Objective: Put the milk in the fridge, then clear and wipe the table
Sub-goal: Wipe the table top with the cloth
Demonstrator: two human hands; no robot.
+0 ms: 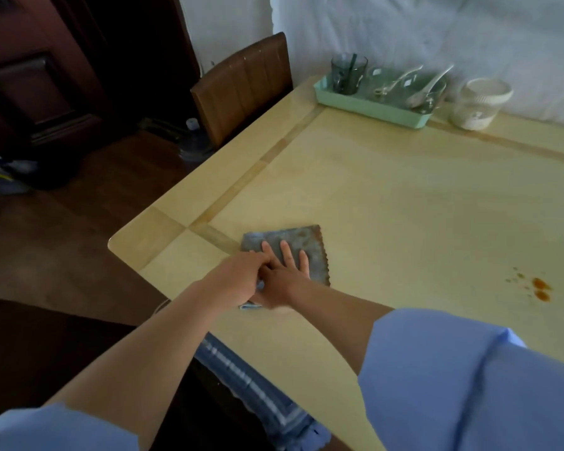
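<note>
A grey-blue cloth (pixel 306 242) with a scalloped edge lies flat on the yellowish wooden table (pixel 388 196), near its left front corner. My right hand (pixel 285 271) presses flat on the cloth with fingers spread. My left hand (pixel 238 281) sits right beside it, fingers curled onto the cloth's near left edge, apparently pinching it. Orange-brown sauce stains (pixel 539 289) mark the table to the right, well apart from the cloth. No milk is in view.
A mint green tray (pixel 372 109) with glasses and spoons stands at the table's far edge, against the white covering. A lidded glass jar (pixel 477 104) is to its right. A brown chair (pixel 241 89) stands at the left side. A striped blue cloth (pixel 251 388) hangs below the front edge.
</note>
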